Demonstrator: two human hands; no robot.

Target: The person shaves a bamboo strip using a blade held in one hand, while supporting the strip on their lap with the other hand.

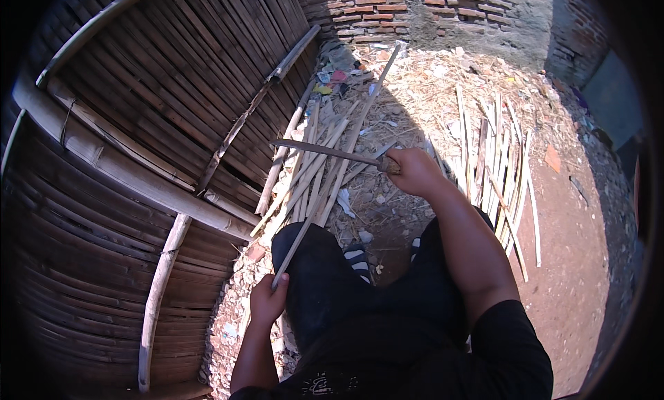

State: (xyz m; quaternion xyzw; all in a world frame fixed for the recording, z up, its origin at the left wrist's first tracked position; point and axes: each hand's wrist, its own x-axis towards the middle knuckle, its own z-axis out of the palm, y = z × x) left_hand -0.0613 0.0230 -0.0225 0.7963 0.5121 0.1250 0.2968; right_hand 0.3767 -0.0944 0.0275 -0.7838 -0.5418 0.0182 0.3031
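- A black short-sleeved shirt [401, 351] with a pale printed design fills the near edge, above dark trousers [315, 275].
- The person's left hand [268, 300] grasps the near end of a long, thin, pale wooden strip [296, 248], which slants past the knee toward the ground's far edge.
- The right hand [415, 170] clenches the wooden handle of a long, dark-bladed knife [325, 149]; its blade points left across the strip, though whether the two touch cannot be told.
- Pale strips [304, 175] lie piled on the littered brown ground [574, 261] at its left edge, beside a dark bamboo-slat wall [173, 75].
- More strips [501, 171] fan out toward the ground's right edge.
- A red brick wall [373, 5] borders the far edge.
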